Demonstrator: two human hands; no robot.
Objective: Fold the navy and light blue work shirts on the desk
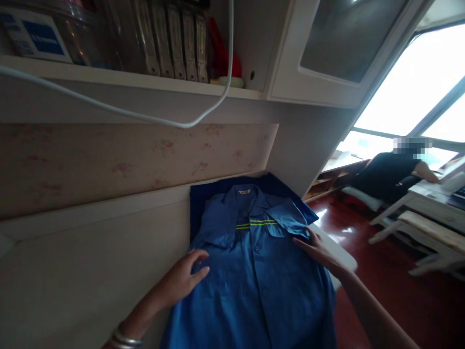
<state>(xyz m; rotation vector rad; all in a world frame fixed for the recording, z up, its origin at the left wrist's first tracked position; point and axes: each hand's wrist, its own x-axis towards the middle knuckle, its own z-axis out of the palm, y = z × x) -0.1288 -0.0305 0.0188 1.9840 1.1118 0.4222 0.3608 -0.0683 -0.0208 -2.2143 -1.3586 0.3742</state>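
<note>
A blue work shirt (236,286) lies front up, collar at the far end, with yellow-green stripes across the chest. Its short-looking sleeves are laid inward over the front. Beneath its upper part is a darker blue cloth (195,213). My left hand (187,276) hovers at the shirt's left edge, thumb and fingers apart, holding nothing. At the right, my right hand (317,248) has its fingers at the end of the right sleeve (290,216), with the hem between thumb and forefinger.
Above hangs a shelf (163,85) with boxes and a red object (225,58); a white cable (145,118) droops before it. The white surface (90,271) extends left. At right, a person (385,174) sits at a desk (436,198) near a bench (421,230).
</note>
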